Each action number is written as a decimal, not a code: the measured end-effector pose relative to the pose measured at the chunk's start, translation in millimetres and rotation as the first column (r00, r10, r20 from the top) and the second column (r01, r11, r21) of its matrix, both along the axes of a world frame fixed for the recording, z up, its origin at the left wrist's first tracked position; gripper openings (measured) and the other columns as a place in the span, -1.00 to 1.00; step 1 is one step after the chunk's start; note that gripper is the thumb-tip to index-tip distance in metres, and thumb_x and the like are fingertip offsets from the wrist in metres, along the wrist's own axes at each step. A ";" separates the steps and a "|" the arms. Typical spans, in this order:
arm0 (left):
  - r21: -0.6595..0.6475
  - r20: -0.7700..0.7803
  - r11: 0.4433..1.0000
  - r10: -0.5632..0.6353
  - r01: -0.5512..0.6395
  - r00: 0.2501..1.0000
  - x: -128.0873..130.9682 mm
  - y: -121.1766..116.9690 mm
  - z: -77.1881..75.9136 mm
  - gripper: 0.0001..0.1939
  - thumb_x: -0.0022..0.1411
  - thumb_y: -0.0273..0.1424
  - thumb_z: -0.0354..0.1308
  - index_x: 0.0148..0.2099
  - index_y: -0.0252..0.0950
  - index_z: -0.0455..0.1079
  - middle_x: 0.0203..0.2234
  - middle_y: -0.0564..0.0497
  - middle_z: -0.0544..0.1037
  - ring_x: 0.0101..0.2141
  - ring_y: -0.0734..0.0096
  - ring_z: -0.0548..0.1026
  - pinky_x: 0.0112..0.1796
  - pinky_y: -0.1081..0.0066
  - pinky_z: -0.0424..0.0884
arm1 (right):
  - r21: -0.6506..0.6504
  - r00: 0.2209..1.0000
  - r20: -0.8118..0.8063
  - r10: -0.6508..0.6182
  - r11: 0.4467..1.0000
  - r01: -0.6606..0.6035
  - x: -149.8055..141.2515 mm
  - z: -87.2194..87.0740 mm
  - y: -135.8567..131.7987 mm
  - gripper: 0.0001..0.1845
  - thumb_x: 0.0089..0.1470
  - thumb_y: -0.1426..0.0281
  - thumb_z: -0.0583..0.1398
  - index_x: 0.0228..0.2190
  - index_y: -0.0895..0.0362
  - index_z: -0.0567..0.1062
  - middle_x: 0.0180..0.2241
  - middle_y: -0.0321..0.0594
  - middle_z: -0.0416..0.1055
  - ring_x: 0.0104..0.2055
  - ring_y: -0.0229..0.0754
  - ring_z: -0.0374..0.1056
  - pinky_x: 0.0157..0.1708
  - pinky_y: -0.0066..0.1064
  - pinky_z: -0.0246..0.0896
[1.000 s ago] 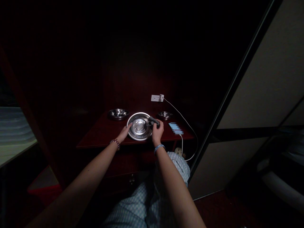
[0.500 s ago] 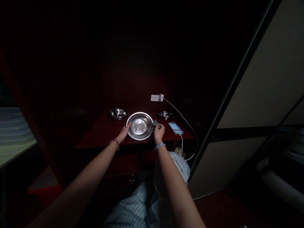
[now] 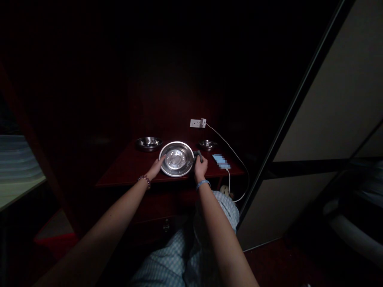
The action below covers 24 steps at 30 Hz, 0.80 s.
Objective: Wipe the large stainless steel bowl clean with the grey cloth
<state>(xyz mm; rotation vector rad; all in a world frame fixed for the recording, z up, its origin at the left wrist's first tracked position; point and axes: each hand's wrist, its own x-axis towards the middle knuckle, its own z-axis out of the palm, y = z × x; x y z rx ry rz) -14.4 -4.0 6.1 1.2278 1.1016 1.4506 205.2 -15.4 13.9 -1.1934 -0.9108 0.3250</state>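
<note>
1. Nearest to me are my legs in pale blue checked trousers (image 3: 215, 239), and my two bare arms reach out over them. A beaded bracelet (image 3: 145, 180) sits on my left wrist, and a blue band (image 3: 202, 185) sits on my right wrist.
2. My left hand (image 3: 155, 168) is open, and its fingers press on the near left edge of a shiny round steel plate (image 3: 176, 143). A flat, steady press like this is a good way to stop the plate from sliding.
3. My right hand (image 3: 200, 168) is closed around a soft dark grey cloth (image 3: 197, 156), though it is too dark to be sure that it is cloth. The cloth is right at the plate's right edge. A firm hold helps it not slip away.
4. The plate lies flat on a dark red wooden table (image 3: 125, 179), between my hands.
5. Past the plate on the left is a steel bowl (image 3: 149, 143). On the right is a smaller steel bowl (image 3: 207, 145), and near it lies a flat phone with a blurred blue screen (image 3: 221, 161).
6. Farthest away, a white wall socket (image 3: 196, 123) sits on the dark wall, and a thin white cable (image 3: 231, 151) runs down from it.
</note>
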 end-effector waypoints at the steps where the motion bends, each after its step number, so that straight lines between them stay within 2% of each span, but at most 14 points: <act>1: -0.003 0.000 1.000 0.000 0.000 1.000 -0.4 0.8 -1.1 -0.37 0.02 0.13 0.26 -0.12 -0.33 0.57 -0.13 -0.18 0.69 0.05 0.00 0.57 0.11 0.19 0.39 | -0.005 1.000 -0.008 -0.007 1.000 0.007 1.4 -0.9 1.0 -0.64 0.10 0.21 0.14 -0.20 0.15 0.59 -0.14 -0.06 0.51 -0.03 -0.01 0.40 0.07 -0.18 0.24; 6: -0.011 -0.004 1.000 0.013 -0.013 1.000 0.0 0.4 -1.3 -0.40 0.04 0.10 0.27 -0.12 -0.33 0.56 -0.14 -0.18 0.70 0.04 0.02 0.57 0.11 0.20 0.39 | -0.017 0.989 -0.058 -0.134 0.991 0.133 5.8 -1.8 5.3 -0.59 0.12 0.22 0.12 -0.13 0.16 0.61 0.06 0.08 0.43 0.20 0.06 0.26 0.20 -0.07 0.15; 8: -0.017 -0.002 1.000 0.020 -0.020 1.000 0.9 -1.2 0.9 -0.43 0.06 0.07 0.27 -0.12 -0.33 0.56 -0.14 -0.17 0.70 0.05 0.02 0.57 0.10 0.19 0.40 | -0.010 0.988 -0.067 -0.137 0.991 0.137 7.4 -1.6 6.1 -0.57 0.11 0.24 0.11 -0.10 0.17 0.60 0.08 0.10 0.43 0.26 0.05 0.21 0.25 -0.01 0.10; 11: -0.022 0.009 1.000 0.013 -0.013 1.000 1.7 -3.4 3.5 -0.45 0.08 0.04 0.27 -0.12 -0.33 0.56 -0.13 -0.18 0.69 0.06 0.01 0.56 0.10 0.17 0.40 | 0.029 0.990 -0.102 -0.093 0.995 0.096 8.4 -0.7 4.9 -0.55 0.08 0.25 0.11 -0.08 0.17 0.60 0.06 0.06 0.48 0.25 0.03 0.24 0.27 0.03 0.06; 13: -0.024 0.014 1.000 0.012 -0.012 1.000 1.8 -3.8 3.9 -0.45 0.08 0.04 0.27 -0.10 -0.33 0.56 -0.12 -0.18 0.69 0.08 0.00 0.55 0.11 0.17 0.39 | 0.073 0.986 -0.163 -0.027 0.997 0.039 6.2 1.5 2.3 -0.54 0.07 0.25 0.12 -0.07 0.17 0.59 0.06 0.02 0.51 0.21 0.01 0.30 0.26 0.00 0.10; 15: -0.021 0.018 1.000 0.013 -0.012 1.000 1.5 -3.3 3.1 -0.43 0.07 0.04 0.27 -0.09 -0.33 0.56 -0.10 -0.19 0.69 0.09 0.00 0.54 0.12 0.17 0.38 | 0.121 0.971 -0.218 0.098 0.990 -0.072 1.4 5.0 -1.0 -0.53 0.08 0.24 0.13 -0.05 0.19 0.59 0.05 0.00 0.53 0.16 -0.02 0.36 0.24 -0.07 0.15; 20: -0.007 0.008 1.000 0.026 -0.026 1.000 0.3 -0.5 0.4 -0.38 0.02 0.08 0.29 -0.08 -0.33 0.56 -0.11 -0.19 0.69 0.08 0.02 0.55 0.12 0.19 0.36 | 0.196 0.871 -0.255 0.419 0.905 -0.378 -13.2 13.5 -8.4 -0.56 0.05 0.24 0.21 -0.06 0.16 0.59 -0.01 -0.09 0.58 0.05 -0.06 0.44 0.10 -0.19 0.32; 22: -0.008 0.007 0.999 0.031 -0.031 0.999 0.1 0.2 0.0 -0.37 0.00 0.08 0.30 -0.07 -0.33 0.56 -0.14 -0.17 0.69 0.07 0.01 0.55 0.13 0.18 0.36 | 0.190 0.852 -0.239 0.466 0.883 -0.429 -15.5 14.4 -9.8 -0.60 0.04 0.24 0.21 -0.11 0.13 0.59 -0.07 -0.14 0.60 -0.01 -0.08 0.46 0.02 -0.22 0.37; 24: -0.009 0.015 1.000 0.025 -0.025 1.000 0.1 0.6 -0.2 -0.36 -0.02 0.09 0.31 -0.08 -0.33 0.57 -0.15 -0.18 0.70 0.06 -0.01 0.56 0.12 0.16 0.37 | 0.166 0.859 -0.230 0.458 0.888 -0.429 -15.6 13.7 -10.1 -0.68 0.02 0.23 0.18 -0.22 0.11 0.58 -0.12 -0.17 0.60 -0.07 -0.10 0.47 -0.03 -0.26 0.38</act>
